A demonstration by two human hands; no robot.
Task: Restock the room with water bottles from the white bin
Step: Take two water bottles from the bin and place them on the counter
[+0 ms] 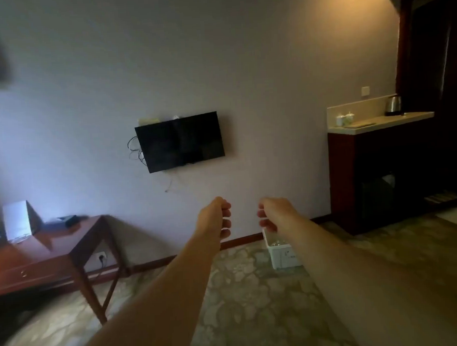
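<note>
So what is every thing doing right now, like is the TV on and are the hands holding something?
TV: off, screen dark, on the wall.
White bin: on the floor by the wall, open top, clear bottles inside.
Kettle: upright on the counter, lid shut.
Cups: upright on the counter.
Left hand: curled, holding nothing.
Right hand: curled, holding nothing.

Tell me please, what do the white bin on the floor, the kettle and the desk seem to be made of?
White bin: probably plastic, matte, with thin even walls.
Kettle: apparently polished metal, since it shines, with a dark base.
Desk: reddish-brown wood or veneer, glossy; the top reflects light.
</note>
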